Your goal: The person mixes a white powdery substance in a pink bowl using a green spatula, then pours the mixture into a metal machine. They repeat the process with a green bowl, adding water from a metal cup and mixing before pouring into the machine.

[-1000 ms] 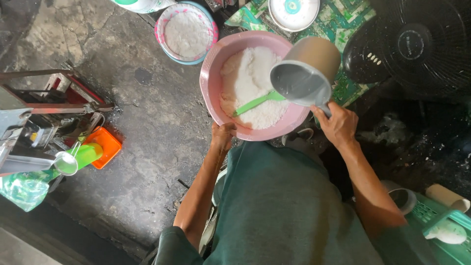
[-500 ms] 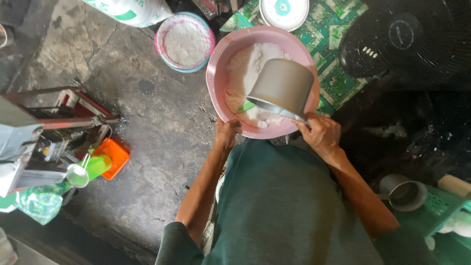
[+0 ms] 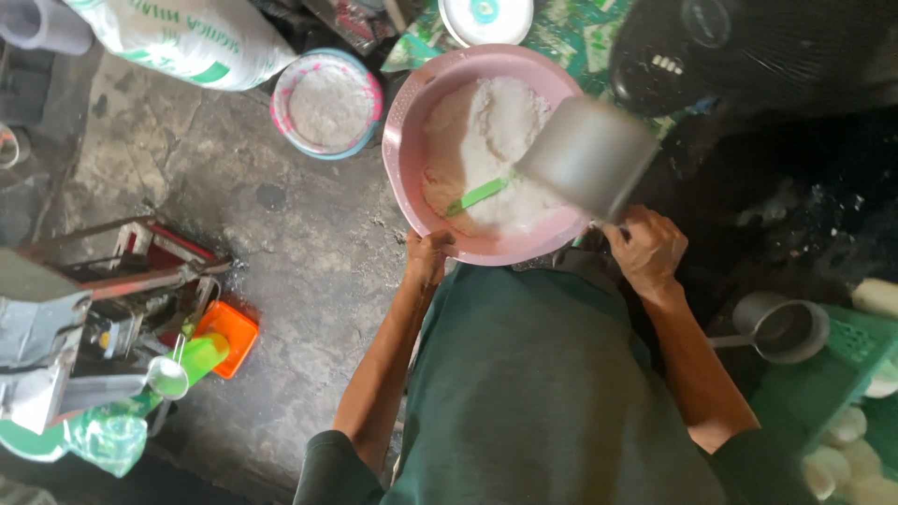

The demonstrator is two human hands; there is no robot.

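From the head camera, looking straight down: the left hand [image 3: 428,257] is closed on the near rim of a pink basin [image 3: 404,159], probably to keep it from sliding on the concrete floor [image 3: 281,243]. The right hand [image 3: 647,249] grips the handle of a grey metal scoop [image 3: 585,154], which is tilted over the right side of the basin (it is blurred, so I cannot tell if anything pours out). In the basin lies white flour [image 3: 486,131], heaped toward the far side, and a green spatula [image 3: 477,195] rests on it, its handle pointing to the near-left rim. The basin sits just in front of the person's knees, so both hands reach it easily.

Just beside the basin's left rim stands a small bowl [image 3: 327,105] with a pink and blue rim, also holding white powder. At the far left corner of the view lies a white sack [image 3: 178,42] with green printing, on its side. A white lid with a teal centre [image 3: 486,17] is at the far edge, on a green patterned mat [image 3: 561,33]. A black fan [image 3: 748,47] lies to the right. A second metal scoop [image 3: 781,327] rests near a green crate [image 3: 832,383] at the right. At the left stands a red metal machine [image 3: 103,290], with an orange container [image 3: 224,337] beside it.
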